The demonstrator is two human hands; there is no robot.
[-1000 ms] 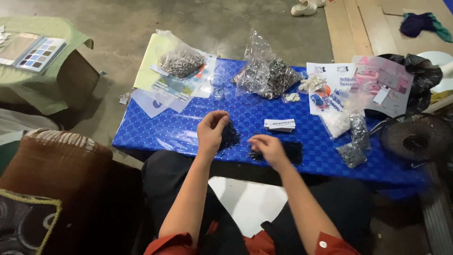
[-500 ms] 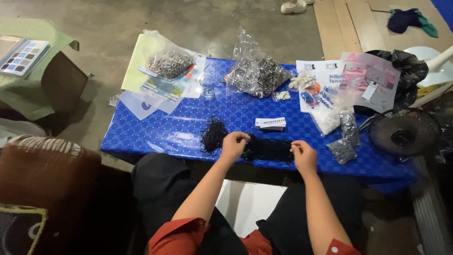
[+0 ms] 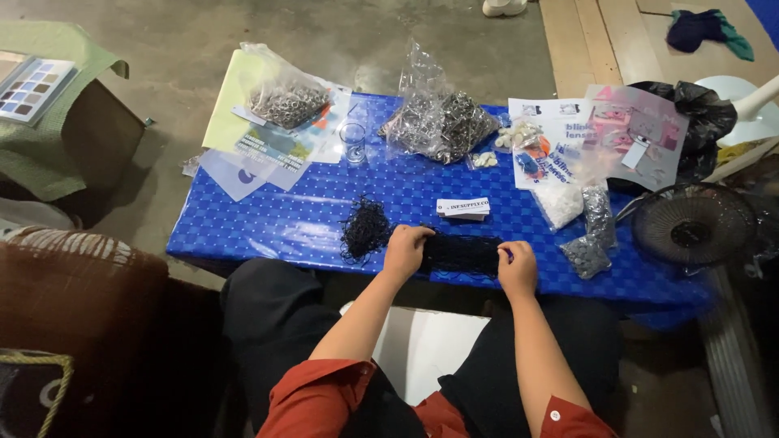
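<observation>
A flat strip of black mesh (image 3: 462, 251) lies at the near edge of the low table, which is covered in a blue checked cloth (image 3: 292, 219). My left hand (image 3: 406, 248) grips the strip's left end. My right hand (image 3: 518, 266) pinches its right end, so the strip is stretched between both hands. A loose tangle of black thread or cord (image 3: 365, 227) sits just left of my left hand. A small white card (image 3: 463, 208) lies just beyond the strip.
Clear bags of small metal parts (image 3: 442, 122) (image 3: 286, 101) stand at the table's far side, with a small glass (image 3: 353, 142), papers, white beads and small grey bags (image 3: 586, 253). A black fan (image 3: 694, 225) stands at the right, a brown cushion (image 3: 73, 308) at the left.
My right hand has moved right along the black strip, widening the gap between the hands. The left hand has stayed at the strip's left end, beside the tangle.
</observation>
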